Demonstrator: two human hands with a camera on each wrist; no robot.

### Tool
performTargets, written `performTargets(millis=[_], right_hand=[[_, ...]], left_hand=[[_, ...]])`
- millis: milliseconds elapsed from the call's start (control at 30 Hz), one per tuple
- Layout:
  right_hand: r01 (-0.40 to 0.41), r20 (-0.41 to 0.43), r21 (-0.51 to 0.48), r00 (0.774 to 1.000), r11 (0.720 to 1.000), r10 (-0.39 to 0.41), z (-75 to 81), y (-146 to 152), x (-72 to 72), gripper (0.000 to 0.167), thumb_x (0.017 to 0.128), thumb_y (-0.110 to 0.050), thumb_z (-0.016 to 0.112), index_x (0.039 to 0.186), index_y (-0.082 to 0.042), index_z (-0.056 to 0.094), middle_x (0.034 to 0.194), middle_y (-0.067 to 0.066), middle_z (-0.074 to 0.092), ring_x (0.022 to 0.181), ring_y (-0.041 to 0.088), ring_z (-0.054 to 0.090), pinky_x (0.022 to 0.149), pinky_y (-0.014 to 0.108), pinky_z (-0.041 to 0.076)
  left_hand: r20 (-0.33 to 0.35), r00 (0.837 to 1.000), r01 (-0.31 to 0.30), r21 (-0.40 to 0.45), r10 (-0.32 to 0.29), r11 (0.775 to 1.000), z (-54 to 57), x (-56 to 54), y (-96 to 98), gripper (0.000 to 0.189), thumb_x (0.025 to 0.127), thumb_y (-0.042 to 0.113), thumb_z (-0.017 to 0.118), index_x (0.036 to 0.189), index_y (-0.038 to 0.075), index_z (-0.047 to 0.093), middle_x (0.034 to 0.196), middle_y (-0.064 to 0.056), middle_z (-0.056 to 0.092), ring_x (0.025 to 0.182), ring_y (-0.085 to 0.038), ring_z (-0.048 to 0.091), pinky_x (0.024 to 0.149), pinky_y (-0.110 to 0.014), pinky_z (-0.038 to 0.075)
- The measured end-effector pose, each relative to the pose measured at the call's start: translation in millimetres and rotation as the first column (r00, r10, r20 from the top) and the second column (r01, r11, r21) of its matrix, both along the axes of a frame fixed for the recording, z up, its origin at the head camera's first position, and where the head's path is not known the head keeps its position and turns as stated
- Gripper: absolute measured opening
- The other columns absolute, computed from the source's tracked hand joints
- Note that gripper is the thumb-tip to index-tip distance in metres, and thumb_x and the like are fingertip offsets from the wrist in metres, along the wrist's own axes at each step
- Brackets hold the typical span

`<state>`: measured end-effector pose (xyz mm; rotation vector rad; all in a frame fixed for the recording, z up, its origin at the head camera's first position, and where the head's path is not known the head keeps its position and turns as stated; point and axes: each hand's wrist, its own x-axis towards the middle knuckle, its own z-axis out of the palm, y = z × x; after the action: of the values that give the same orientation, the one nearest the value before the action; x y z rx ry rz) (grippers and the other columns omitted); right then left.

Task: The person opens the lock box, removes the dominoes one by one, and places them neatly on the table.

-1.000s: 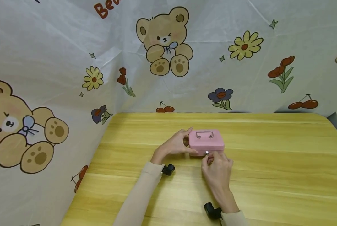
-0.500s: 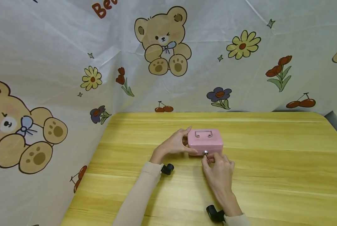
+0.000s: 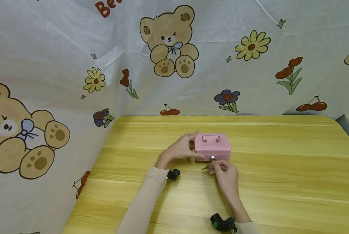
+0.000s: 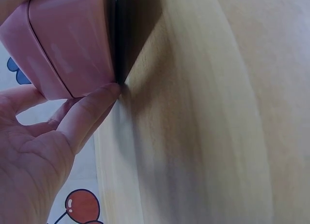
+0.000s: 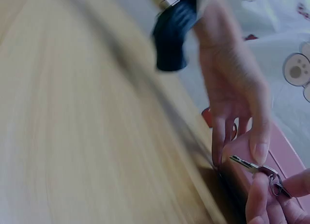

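Note:
A small pink cash box [image 3: 212,148] with a folded wire handle on its lid stands closed on the table. My left hand [image 3: 181,148] holds its left end, thumb along the front and the other fingers round the side; the left wrist view shows these fingers [image 4: 87,110] against the box's lower edge. Just below the silver lock [image 3: 212,158] on the front, my right hand [image 3: 228,177] pinches small keys [image 3: 206,167] on a ring. One key [image 5: 244,164] points out to the left, clear of the lock. My right palm is hidden in the right wrist view.
The yellow wood-grain table [image 3: 279,169] extends all round the box. White cloth [image 3: 209,26] printed with bears, flowers and cherries hangs behind it and along the left. Black wrist cameras [image 3: 173,175] sit at both cuffs.
My right hand has drawn back slightly from the lock towards me, and a key now shows pointing left from its fingers. The left hand and the box hold their place.

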<state>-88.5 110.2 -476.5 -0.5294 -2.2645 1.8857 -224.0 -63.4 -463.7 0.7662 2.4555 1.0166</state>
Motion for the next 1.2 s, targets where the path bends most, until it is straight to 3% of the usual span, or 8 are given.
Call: performTargets(millis=[100, 167, 300, 567, 733, 900, 1067, 1200], right_hand=[[0.016, 0.101, -0.257, 0.995, 0.966, 0.011, 3.0, 1.7, -1.5, 0.023, 0.104, -0.007, 0.06, 0.107, 0.013, 0.069, 0.082, 0.008, 0.077, 0.061, 0.011, 0.069, 0.055, 0.019, 0.056], [0.031, 0.143, -0.34, 0.989, 0.94, 0.019, 4.0, 2.3, -1.8, 0.025, 0.105, -0.008, 0.059, 0.11, 0.014, 0.068, 0.081, 0.005, 0.077, 0.062, 0.01, 0.068, 0.055, 0.019, 0.055], [0.035, 0.169, -0.379, 0.985, 0.925, 0.032, 4.5, 2.2, -1.9, 0.026, 0.105, -0.009, 0.059, 0.112, 0.014, 0.068, 0.081, 0.002, 0.076, 0.062, 0.009, 0.067, 0.056, 0.019, 0.056], [0.028, 0.162, -0.353, 0.986, 0.935, 0.031, 3.0, 0.9, -0.2, 0.027, 0.105, -0.011, 0.06, 0.113, 0.013, 0.069, 0.082, 0.003, 0.077, 0.061, 0.009, 0.067, 0.056, 0.018, 0.055], [-0.02, 0.165, -0.318, 0.983, 0.948, 0.076, -1.2, 8.6, 6.2, 0.031, 0.105, -0.016, 0.063, 0.116, 0.012, 0.068, 0.089, 0.007, 0.079, 0.065, 0.011, 0.07, 0.056, 0.02, 0.057], [-0.084, 0.187, -0.24, 0.973, 0.967, 0.131, -2.0, 38.5, 16.2, 0.033, 0.106, -0.017, 0.062, 0.126, 0.009, 0.063, 0.096, 0.008, 0.079, 0.073, 0.013, 0.073, 0.063, 0.023, 0.061], [-0.188, 0.08, -0.002, 0.979, 0.982, 0.188, -2.5, 81.8, 17.6, 0.039, 0.103, -0.016, 0.069, 0.132, 0.009, 0.059, 0.114, 0.013, 0.073, 0.086, 0.003, 0.067, 0.074, 0.017, 0.06], [-0.287, -0.021, 0.184, 0.955, 0.94, 0.296, -1.5, 104.9, 4.8, 0.055, 0.098, -0.015, 0.076, 0.144, 0.004, 0.053, 0.139, 0.023, 0.057, 0.109, 0.016, 0.064, 0.083, 0.011, 0.055]], left_hand=[[-0.001, 1.0, 0.0, -0.004, 0.0, 1.0, 0.4, 0.4, -0.5, 0.116, 0.079, 0.044, 0.092, 0.167, 0.012, 0.023, 0.157, -0.015, 0.046, 0.142, -0.025, 0.046, 0.124, -0.044, 0.038], [0.0, 1.0, 0.001, -0.002, -0.001, 1.0, 0.4, 0.6, -0.7, 0.116, 0.079, 0.044, 0.092, 0.167, 0.012, 0.023, 0.157, -0.015, 0.045, 0.143, -0.025, 0.045, 0.124, -0.044, 0.037], [-0.005, 1.0, 0.003, -0.008, -0.003, 1.0, 1.0, 0.7, -1.6, 0.117, 0.079, 0.045, 0.092, 0.167, 0.013, 0.022, 0.156, -0.015, 0.047, 0.141, -0.025, 0.046, 0.124, -0.043, 0.037], [-0.001, 1.0, 0.001, -0.009, -0.001, 1.0, 2.4, 1.5, -2.4, 0.116, 0.08, 0.044, 0.092, 0.167, 0.013, 0.023, 0.155, -0.016, 0.046, 0.14, -0.026, 0.047, 0.124, -0.046, 0.037], [-0.013, 1.0, 0.015, 0.0, -0.015, 1.0, -0.7, 3.2, -0.4, 0.117, 0.08, 0.042, 0.093, 0.167, 0.01, 0.022, 0.154, -0.015, 0.046, 0.137, -0.024, 0.048, 0.123, -0.043, 0.039], [-0.057, 0.998, 0.03, -0.015, -0.031, 0.999, -4.5, 5.4, 1.3, 0.118, 0.079, 0.045, 0.093, 0.167, 0.011, 0.022, 0.15, -0.015, 0.047, 0.124, -0.02, 0.05, 0.117, -0.038, 0.045], [-0.097, 0.995, 0.033, -0.027, -0.035, 0.999, -7.1, 9.6, -0.7, 0.12, 0.078, 0.044, 0.093, 0.168, 0.012, 0.02, 0.151, -0.015, 0.045, 0.129, -0.022, 0.05, 0.119, -0.038, 0.043], [-0.117, 0.992, 0.041, -0.008, -0.042, 0.999, -10.8, 13.6, -2.1, 0.122, 0.077, 0.036, 0.096, 0.168, 0.011, 0.019, 0.152, -0.015, 0.043, 0.133, -0.026, 0.048, 0.123, -0.039, 0.04]])
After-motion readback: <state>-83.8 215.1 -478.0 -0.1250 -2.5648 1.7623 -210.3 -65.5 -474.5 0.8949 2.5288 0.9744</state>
